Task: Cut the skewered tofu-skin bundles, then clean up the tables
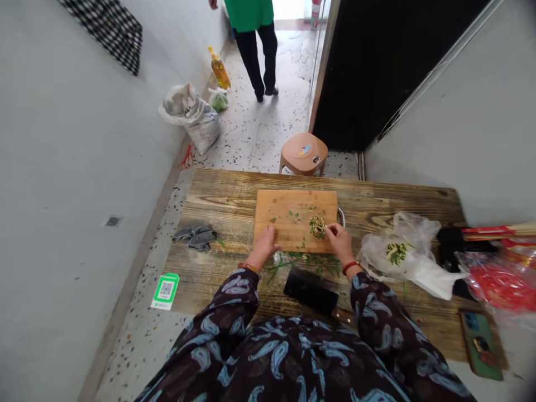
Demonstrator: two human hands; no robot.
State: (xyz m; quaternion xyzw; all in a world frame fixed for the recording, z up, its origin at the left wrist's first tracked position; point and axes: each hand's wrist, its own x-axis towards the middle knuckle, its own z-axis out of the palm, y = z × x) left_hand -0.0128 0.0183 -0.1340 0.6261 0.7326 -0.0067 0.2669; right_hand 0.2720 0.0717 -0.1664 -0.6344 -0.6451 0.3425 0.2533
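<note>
A wooden cutting board (288, 223) lies flat on the table. Its near left corner is under my left hand (264, 247), which rests there with thumb and fingers apart. At the board's right part sits a small heap of pale shreds mixed with chopped greens (317, 226). My right hand (339, 241) pinches at the right side of this heap. Scraps of green dot the board, and more green stalks (288, 260) lie along its near edge. Close to my body is a cleaver (310, 290) with a dark blade and wooden handle, touched by neither hand.
Right of the board, a clear plastic bag (402, 240) holds more of the mix. Packaged red goods (498, 285) and a phone (481, 345) lie farther right. A grey cloth (195, 237) is at left. Beyond the table (226, 195) stand a stool (304, 151) and a walking person (255, 50).
</note>
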